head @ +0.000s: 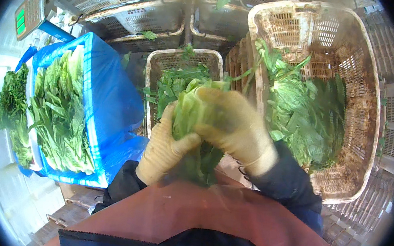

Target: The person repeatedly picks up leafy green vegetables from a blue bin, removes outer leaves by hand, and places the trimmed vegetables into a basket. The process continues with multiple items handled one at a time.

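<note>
A head of leafy lettuce [188, 113] is held upright in front of my red apron, its pale end up and darker leaves hanging below. My left hand [166, 145], in a cream work glove, wraps its lower left side with the thumb across the front. My gloved right hand [234, 123] is blurred and curls around the upper right side of the same head; its fingertips are hard to make out. Beneath the lettuce stands a small plastic crate [148, 82] with loose green leaves [176, 80] in it.
To the right, a large dirt-stained crate [368, 139] holds lettuce heads [301, 111]. At left, a crate lined with blue plastic film [111, 86] holds rows of lettuce [61, 110]. A digital scale [29, 14] stands behind it. Stacked crates [150, 19] line the back.
</note>
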Tool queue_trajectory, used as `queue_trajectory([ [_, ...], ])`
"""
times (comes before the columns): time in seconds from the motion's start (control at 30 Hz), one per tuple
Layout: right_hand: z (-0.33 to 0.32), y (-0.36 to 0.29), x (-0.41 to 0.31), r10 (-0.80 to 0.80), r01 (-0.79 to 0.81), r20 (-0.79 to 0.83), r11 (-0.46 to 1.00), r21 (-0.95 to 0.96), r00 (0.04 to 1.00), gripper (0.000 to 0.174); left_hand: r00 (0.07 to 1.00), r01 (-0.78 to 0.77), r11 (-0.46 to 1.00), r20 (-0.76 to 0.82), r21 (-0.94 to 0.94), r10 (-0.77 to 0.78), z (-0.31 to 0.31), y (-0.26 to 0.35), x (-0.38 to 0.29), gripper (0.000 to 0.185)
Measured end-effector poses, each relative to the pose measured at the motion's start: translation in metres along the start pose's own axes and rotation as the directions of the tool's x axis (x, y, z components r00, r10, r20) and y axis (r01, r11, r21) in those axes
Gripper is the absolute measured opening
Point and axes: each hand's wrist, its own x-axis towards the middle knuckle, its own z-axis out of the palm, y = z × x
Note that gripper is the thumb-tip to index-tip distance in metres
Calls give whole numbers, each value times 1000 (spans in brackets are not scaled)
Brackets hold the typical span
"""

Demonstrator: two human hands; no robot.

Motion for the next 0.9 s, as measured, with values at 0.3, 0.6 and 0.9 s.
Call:
queue_trajectory([
  [0.3, -30, -29, -9, 4, -4, -2, 995, 97, 1000, 38, 978, 111, 767, 205, -632, 27, -17, 2, -11, 107],
  [0.6, -19, -35, 31, 290, -304, 534, 951, -63, 794, 52, 990, -117, 948, 47, -297, 137, -31, 15, -10, 39],
  [0.9, -55, 53, 37, 312, -321, -275, 947, 14, 909, 34, 776, -32, 998, -630, -55, -10, -178, -125, 26, 36],
])
